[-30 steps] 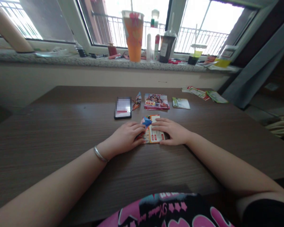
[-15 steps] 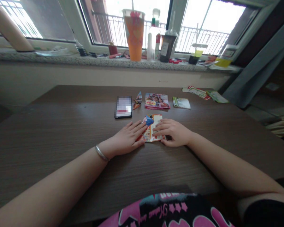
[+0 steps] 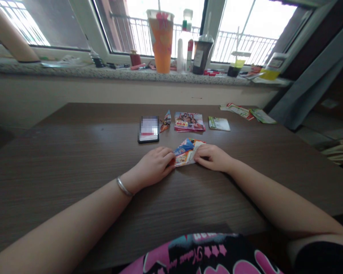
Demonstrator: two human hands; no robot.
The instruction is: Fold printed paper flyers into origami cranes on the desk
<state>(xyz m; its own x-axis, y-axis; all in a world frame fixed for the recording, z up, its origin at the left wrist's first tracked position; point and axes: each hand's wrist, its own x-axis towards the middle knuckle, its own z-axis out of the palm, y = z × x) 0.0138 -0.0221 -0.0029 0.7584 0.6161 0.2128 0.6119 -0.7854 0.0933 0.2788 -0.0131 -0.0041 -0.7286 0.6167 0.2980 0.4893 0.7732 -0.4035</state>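
A folded colourful printed paper (image 3: 186, 152) lies on the dark wooden table (image 3: 74, 160) between my hands. My left hand (image 3: 154, 166), with a silver bracelet at the wrist, has its fingers curled onto the paper's left edge. My right hand (image 3: 213, 157) pinches the paper's right side and lifts a flap. Both hands are closed on the paper.
Beyond the paper lie a phone (image 3: 148, 129), a small folded paper figure (image 3: 165, 121), a stack of leaflets (image 3: 189, 121), a green card (image 3: 218, 123) and more leaflets (image 3: 247, 112) at the far right. Cups (image 3: 161, 38) and bottles (image 3: 185, 42) stand on the window sill.
Both hands went from lying flat on the paper to curling and gripping it. The paper has been folded over and now sits tilted, narrower than before.
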